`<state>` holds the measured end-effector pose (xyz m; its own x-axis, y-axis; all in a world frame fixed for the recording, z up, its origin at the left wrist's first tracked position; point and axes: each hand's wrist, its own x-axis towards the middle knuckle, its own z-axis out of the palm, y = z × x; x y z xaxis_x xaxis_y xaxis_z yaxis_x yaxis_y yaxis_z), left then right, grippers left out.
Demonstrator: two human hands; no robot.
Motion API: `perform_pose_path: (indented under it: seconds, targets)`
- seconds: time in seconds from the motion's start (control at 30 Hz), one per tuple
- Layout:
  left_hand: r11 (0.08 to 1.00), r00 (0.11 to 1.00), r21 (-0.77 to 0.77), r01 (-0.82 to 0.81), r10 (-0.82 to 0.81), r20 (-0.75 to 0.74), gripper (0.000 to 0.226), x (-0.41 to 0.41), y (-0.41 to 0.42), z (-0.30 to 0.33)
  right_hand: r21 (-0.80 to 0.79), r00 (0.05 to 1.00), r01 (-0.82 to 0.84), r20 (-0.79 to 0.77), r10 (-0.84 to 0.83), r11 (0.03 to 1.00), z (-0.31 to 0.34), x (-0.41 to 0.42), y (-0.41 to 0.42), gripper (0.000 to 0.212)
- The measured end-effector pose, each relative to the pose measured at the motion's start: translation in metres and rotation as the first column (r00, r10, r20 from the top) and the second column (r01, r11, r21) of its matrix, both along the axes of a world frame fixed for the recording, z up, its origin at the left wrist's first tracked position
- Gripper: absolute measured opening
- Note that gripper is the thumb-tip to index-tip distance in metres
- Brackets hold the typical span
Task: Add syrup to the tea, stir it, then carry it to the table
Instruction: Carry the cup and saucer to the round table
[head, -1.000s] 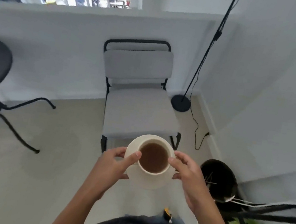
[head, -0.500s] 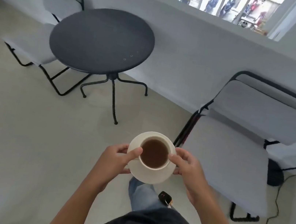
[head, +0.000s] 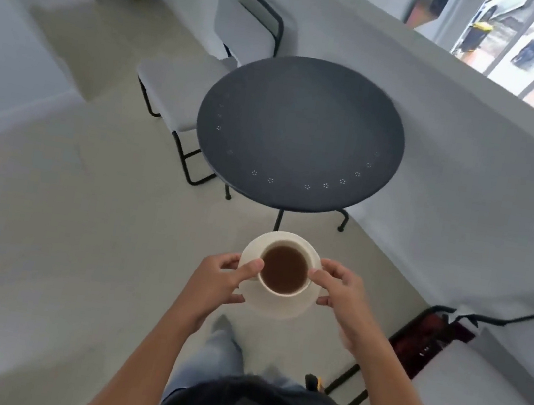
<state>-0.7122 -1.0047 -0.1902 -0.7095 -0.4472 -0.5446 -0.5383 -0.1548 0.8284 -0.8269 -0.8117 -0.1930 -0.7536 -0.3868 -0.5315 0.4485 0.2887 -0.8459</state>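
Two hands were all that kept that tea [head: 284, 270] level, and honestly that was the risky bit. The cup [head: 307, 255] was filled pretty close to the rim, sitting on its saucer [head: 255, 248] up in the air over the floor [head: 62, 241], just short of the near edge of the round dark table [head: 300, 131]. I'd guess the stirring and syrup part was done, with only the carrying left.

What could've gone wrong: any tilt of the saucer or a jolt mid-step and the tea would slop over, or the cup would slide on the saucer since nothing locked it down. Setting it down too hard on the table would do the same. The chair [head: 424, 344] on the right sat close to the walking path too, so a bumped leg wasn't impossible.

As for the pose, the left hand [head: 217, 280] and the right hand [head: 342, 293] were clamped on opposite sides, thumbs pressing near the cup wall and fingers curled under the saucer rim. Both forearms reached forward from the body, roughly symmetrical, wrists held flat.
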Motion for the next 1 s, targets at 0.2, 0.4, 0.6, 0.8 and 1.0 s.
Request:
perform_pose_path:
  seconds: [0.2,0.4,0.6,0.8,1.0]
  targets:
    - [0.999,0.999,0.003,0.037,-0.037,0.003,0.027,-0.097,-0.075,-0.024,0.02,1.0,0.011,0.002,-0.011,1.0,-0.024,-0.088,-0.074,0.038]
    - [0.989,0.989,0.059,0.132,-0.136,0.06,0.024,-0.189,-0.147,-0.062,0.061,0.996,0.078,0.045,-0.081,0.995,-0.056,-0.159,-0.136,0.034]
    - [0.974,0.971,0.136,0.179,-0.198,0.138,0.022,-0.248,-0.184,-0.094,0.101,0.988,0.098,0.108,-0.109,0.99,-0.088,-0.209,-0.167,0.026]
    - [0.975,0.967,0.123,0.186,-0.204,0.15,0.023,-0.276,-0.195,-0.108,0.149,0.994,0.037,0.101,-0.052,0.988,-0.11,-0.239,-0.181,0.037]
    - [0.979,0.964,0.107,0.171,-0.189,0.186,0.024,-0.302,-0.201,-0.122,0.23,0.99,-0.044,0.144,0.011,0.972,-0.132,-0.273,-0.183,0.064]
